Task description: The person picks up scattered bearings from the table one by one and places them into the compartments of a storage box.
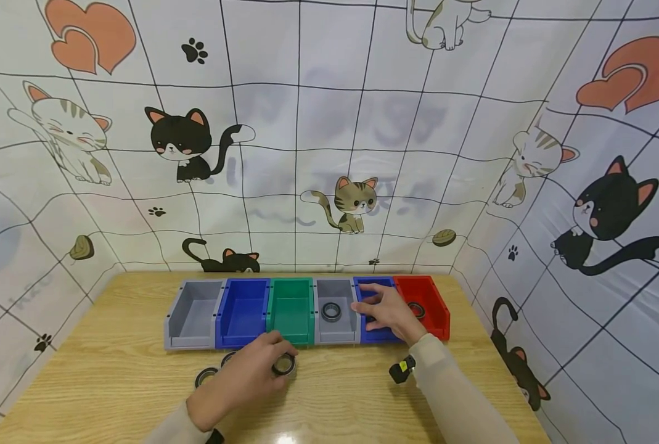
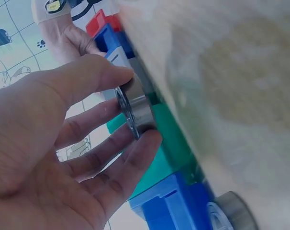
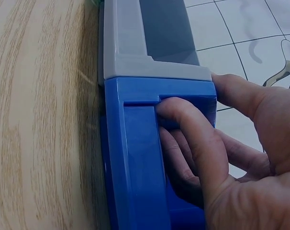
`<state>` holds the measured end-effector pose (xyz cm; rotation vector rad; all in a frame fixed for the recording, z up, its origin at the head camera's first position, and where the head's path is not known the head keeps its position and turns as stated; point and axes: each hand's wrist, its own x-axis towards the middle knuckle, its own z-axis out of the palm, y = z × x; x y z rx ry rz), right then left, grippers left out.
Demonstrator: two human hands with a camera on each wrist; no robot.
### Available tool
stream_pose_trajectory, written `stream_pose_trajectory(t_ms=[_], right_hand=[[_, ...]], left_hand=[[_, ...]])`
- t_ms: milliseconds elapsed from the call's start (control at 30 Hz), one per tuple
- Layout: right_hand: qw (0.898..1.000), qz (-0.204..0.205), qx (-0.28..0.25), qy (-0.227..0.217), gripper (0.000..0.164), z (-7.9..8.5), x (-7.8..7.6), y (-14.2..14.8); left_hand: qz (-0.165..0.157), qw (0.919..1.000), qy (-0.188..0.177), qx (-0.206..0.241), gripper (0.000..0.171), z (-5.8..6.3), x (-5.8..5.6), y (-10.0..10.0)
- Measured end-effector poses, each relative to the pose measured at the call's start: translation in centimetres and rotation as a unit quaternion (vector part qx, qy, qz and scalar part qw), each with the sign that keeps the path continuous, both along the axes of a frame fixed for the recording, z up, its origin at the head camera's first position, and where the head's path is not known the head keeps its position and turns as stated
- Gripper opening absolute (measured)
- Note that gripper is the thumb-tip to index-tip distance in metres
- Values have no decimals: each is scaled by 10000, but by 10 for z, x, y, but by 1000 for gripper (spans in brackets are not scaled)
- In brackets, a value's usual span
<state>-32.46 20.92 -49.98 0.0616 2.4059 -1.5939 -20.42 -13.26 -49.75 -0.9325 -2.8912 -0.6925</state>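
Note:
My left hand (image 1: 251,370) holds a metal ball bearing (image 1: 283,364) above the table in front of the green bin (image 1: 290,311). In the left wrist view, thumb and fingertips pinch this bearing (image 2: 138,108) by its rim. My right hand (image 1: 390,313) reaches into the right-hand blue bin (image 1: 373,282), its thumb near the bin's side wall and its fingers apart and bent inside. A dark shape shows beneath those fingers, mostly hidden. One bearing (image 1: 331,311) lies in the right grey bin, and another bearing (image 1: 416,309) in the red bin (image 1: 434,308), partly behind my right hand.
More bearings (image 1: 206,375) lie on the wooden table (image 1: 340,401) beside my left hand, partly covered by it. At the row's left end stand a grey bin (image 1: 196,314) and a blue bin (image 1: 244,311). A cat-print cloth (image 1: 296,154) hangs behind and at the sides.

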Motion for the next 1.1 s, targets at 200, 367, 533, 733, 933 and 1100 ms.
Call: stream_pose_trajectory(t_ms=[200,367,533,733,933,1100], right_hand=[[10000,11,-46,0,77,-1,0,2],[9999,58,-78,37,77,-1,0,2],[9999,70,-94,65,76,-2,0,2],[9999,45,-106,53,76,-3,2,4],[9999,33,-84,97,74,-2,1,3],[10000,8,-59,80,75,-2,2,2]], left_hand=[[178,9986,441,224,39,11,-13,7],[546,9955,704,308,38,14,-28,16],[865,9926,845,135,39,13,-43,24],[931,9889,1153,-98,39,9,-58,32],[994,9882,1099,-397,37,1,-73,40],[1039,9873,928,-761,35,-5,-83,47]])
